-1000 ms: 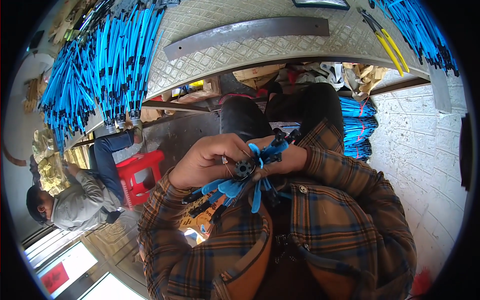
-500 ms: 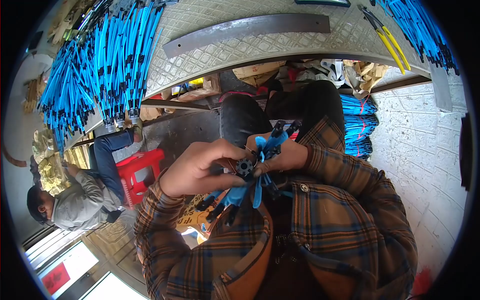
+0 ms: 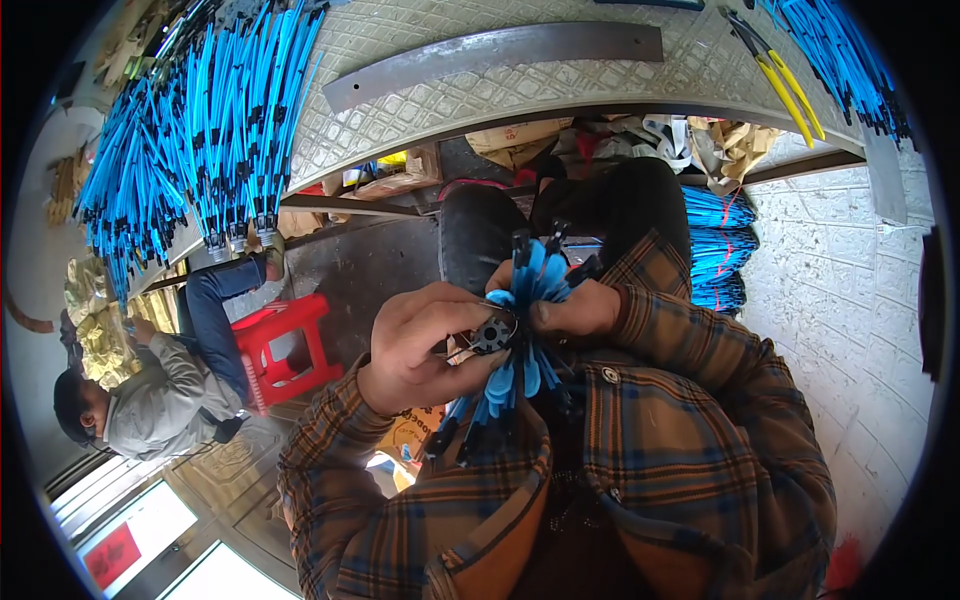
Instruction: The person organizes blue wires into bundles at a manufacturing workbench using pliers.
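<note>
Fingers (image 3: 455, 319) of the left hand (image 3: 418, 348) curve around a slotted black disc (image 3: 491, 336), forefinger above it and thumb below; from where I watch, I cannot tell whether they press on its rim or only frame it. Opposite, the right hand (image 3: 580, 308) is closed on the blue strips (image 3: 505, 384), its thumb laid against them just right of the disc. I judge the left hand to be the nearer one: the disc lies directly right of its fingers, in the narrow gap between the two hands. Its flat face looks up at me, so I take the bundle's long axis to run away from my view, strongly foreshortened. Black-tipped strips fan out both ways past the disc, toward the knees (image 3: 482, 235) and toward the chest. Beyond the knees I see the table (image 3: 410, 108), bearing a metal bar (image 3: 495, 57) and yellow-handled pliers (image 3: 783, 88).
</note>
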Motion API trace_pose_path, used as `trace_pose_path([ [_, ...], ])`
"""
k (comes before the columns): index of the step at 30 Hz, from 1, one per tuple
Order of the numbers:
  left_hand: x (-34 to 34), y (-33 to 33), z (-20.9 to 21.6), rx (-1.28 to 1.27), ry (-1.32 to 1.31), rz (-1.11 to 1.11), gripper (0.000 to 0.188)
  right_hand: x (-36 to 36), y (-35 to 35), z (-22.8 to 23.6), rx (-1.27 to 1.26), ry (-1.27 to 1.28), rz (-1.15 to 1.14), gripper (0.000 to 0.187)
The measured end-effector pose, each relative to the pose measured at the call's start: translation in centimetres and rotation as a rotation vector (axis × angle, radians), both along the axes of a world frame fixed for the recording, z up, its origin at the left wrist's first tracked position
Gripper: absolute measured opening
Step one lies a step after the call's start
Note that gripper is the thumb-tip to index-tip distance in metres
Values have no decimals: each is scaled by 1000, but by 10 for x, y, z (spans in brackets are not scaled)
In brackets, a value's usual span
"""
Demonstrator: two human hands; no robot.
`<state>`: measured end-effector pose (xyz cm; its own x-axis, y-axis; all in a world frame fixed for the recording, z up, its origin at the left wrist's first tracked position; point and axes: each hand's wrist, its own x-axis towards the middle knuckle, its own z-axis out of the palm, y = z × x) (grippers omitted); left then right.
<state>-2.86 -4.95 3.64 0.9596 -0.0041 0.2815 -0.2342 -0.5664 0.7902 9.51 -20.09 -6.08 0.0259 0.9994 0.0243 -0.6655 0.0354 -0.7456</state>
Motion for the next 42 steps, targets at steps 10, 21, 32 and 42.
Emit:
trace_pose_path([
  [10,-3,-1,-3,-9,-1,-11,36,12,0,7,-13,-183,185,37],
  [21,3,3,3,-72,56,-89,36,11,-2,12,-20,-147,178,38],
  [32,10,14,-2,-72,22,-255,43,19,3,12,33,-167,316,44],
  [42,17,17,-14,-497,257,-216,47,17,6,-8,119,-178,366,40],
])
